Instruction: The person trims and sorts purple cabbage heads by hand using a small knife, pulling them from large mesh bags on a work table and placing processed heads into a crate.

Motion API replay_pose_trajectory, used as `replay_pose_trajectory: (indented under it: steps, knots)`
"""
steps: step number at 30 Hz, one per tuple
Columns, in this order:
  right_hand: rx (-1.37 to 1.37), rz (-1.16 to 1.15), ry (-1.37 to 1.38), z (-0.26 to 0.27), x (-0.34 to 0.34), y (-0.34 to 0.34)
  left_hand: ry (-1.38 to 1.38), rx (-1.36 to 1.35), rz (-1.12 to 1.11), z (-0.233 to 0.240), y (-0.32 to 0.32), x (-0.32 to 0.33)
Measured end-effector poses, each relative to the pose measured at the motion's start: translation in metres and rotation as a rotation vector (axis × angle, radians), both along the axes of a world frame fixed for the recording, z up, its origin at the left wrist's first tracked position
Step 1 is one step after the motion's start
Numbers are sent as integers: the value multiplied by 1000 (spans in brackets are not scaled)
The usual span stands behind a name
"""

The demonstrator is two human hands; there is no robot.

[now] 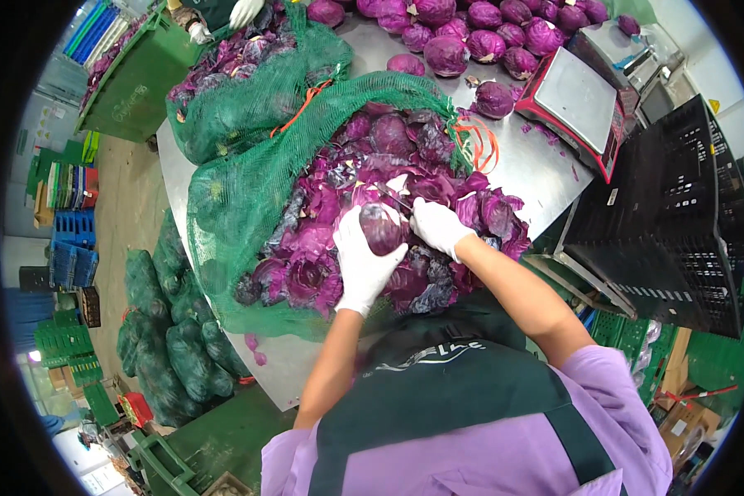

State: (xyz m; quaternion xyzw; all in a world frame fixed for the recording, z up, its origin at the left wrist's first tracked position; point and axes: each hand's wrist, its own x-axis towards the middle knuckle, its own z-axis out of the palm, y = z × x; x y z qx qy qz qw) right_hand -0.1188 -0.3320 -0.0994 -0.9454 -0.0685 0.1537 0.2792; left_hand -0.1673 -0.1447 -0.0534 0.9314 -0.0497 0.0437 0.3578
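Observation:
My left hand [363, 260], in a white glove, is closed around a red cabbage head [381, 229] above a heap of loose purple cabbage leaves [313, 279]. At the right side of that head is my right hand [437, 226], also gloved in white, gripping a knife [395, 196] whose blade points up and left, beside the top of the cabbage. An opened green mesh sack [223, 211] surrounds the leaves on the metal table [521, 186], with several cabbages [392, 135] at its far end. An orange tie [480, 142] hangs from the mesh.
Trimmed cabbages [446, 54] lie along the table's far side near a red-framed scale [573, 93]. Black crates [663, 217] stand at right. Another mesh sack [242, 111] and a co-worker's gloved hand [245, 12] are at upper left; filled sacks [167, 353] lie on the floor.

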Motion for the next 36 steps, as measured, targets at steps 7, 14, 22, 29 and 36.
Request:
replay_pose_trajectory:
  steps: [7,14,22,29,36]
  knots:
    - [191,47,-30,61,-29,4,-28,-526,47,6,33,-24]
    - [726,-161,20,73,-37,24,-319,-404,-27,32,15,-10]
    - [462,-3,-92,50,-42,39,-258,-38,-53,4,27,1]
    - [81,185,-309,22,-47,48,-127,228,-168,16,20,12]
    - [315,-87,-53,55,-37,51,-12,169,49,6,30,3]
